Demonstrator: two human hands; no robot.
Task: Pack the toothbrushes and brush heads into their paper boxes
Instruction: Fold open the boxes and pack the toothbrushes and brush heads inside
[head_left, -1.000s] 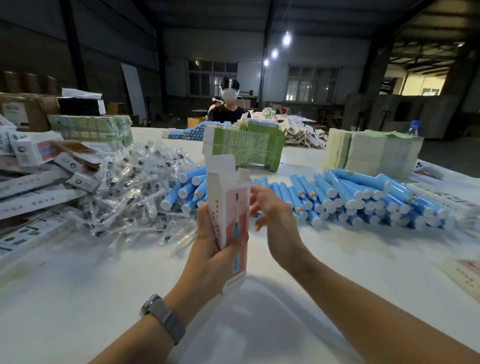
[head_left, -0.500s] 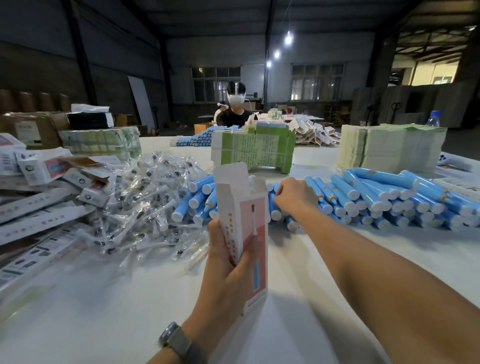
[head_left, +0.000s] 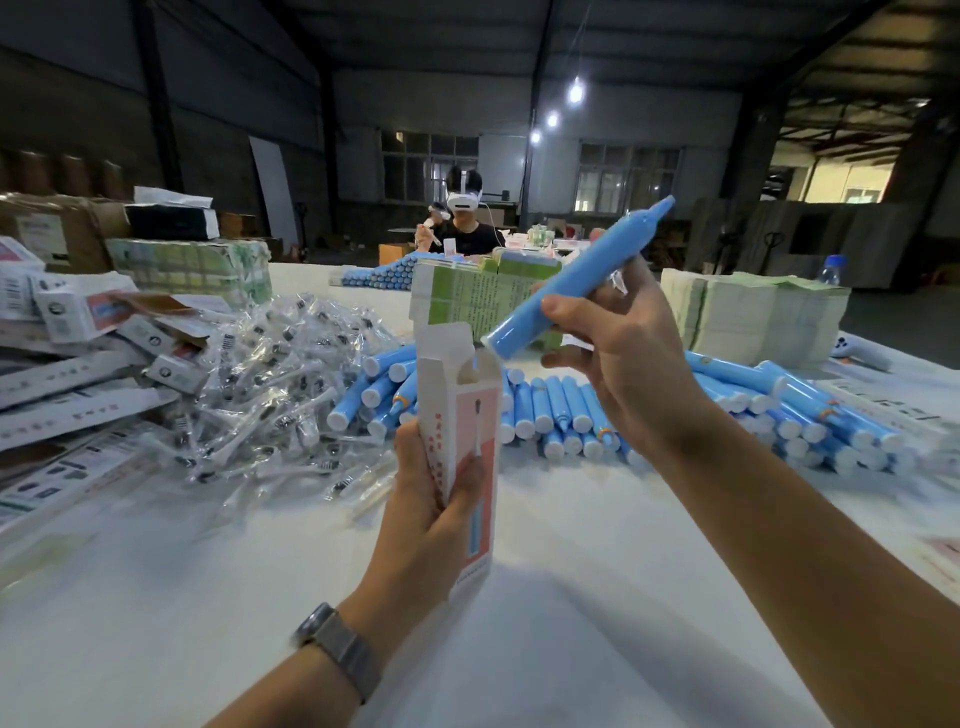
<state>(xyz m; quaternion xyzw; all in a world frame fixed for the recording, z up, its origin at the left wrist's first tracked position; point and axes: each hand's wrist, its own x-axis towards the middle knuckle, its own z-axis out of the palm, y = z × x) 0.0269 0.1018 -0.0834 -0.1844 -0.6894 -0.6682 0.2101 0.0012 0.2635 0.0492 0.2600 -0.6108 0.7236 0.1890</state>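
Her left hand (head_left: 431, 499) is gripping the open paper box (head_left: 462, 431) upright while her right hand (head_left: 623, 358) is tilting a gripped blue toothbrush (head_left: 571, 280) toward its mouth.

A dim warehouse: dark corrugated walls (head_left: 78, 114), steel roof beams (head_left: 540, 62). Three hanging bulbs (head_left: 575, 93) glow at one o'clock above grid windows (head_left: 428, 166). A white counter (head_left: 156, 597) fills the foreground.

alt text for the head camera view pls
The right hand aims a blue toothbrush handle at the open top of a paper box gripped upright by the left hand, above a white table piled with handles.
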